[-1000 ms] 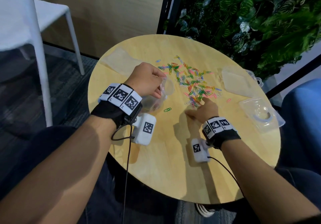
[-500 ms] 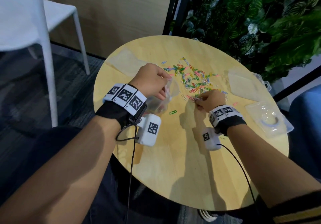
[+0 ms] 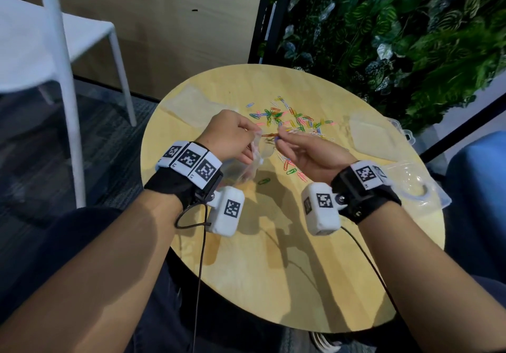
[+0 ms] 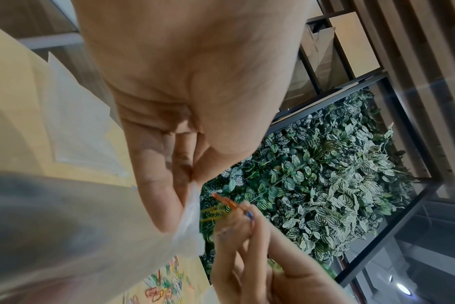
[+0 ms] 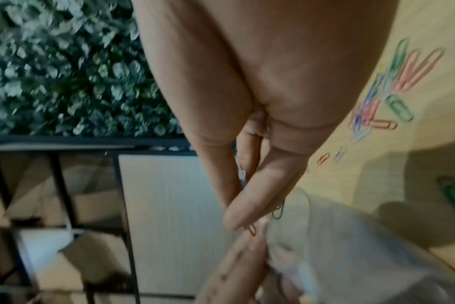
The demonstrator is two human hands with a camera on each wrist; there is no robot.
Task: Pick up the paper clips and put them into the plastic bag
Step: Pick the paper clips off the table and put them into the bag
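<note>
Holding a few paper clips (image 3: 269,134) pinched in my right hand (image 3: 315,152), I have them just at the mouth of the plastic bag (image 3: 250,165), which my left hand (image 3: 232,136) grips by its top edge, fingers curled and thumb pinching the film. Both hands are lifted above the tabletop (image 3: 273,256), near its middle. From my right grip the bag's opening lies at about 9 o'clock, almost touching the clip tips; the clips' long axis runs roughly 3 to 9 o'clock, pointing straight at my left fingers (image 4: 153,185). The left wrist view shows an orange and a yellow clip (image 4: 222,206) sticking out of my right fingertips toward the bag's rim (image 4: 192,209); whether the tips are past the rim I cannot tell. The bag hangs down and toward me from the left grip, limp and clear. I judge the coming move turns on that short gap: the clips need to travel leftward and tip downward so they drop in rather than catch on the film. The main scatter of clips (image 3: 295,121) lies at 12 o'clock from my hands, with a few strays (image 3: 290,167) under my right palm and one green clip (image 3: 264,181) below the bag.
</note>
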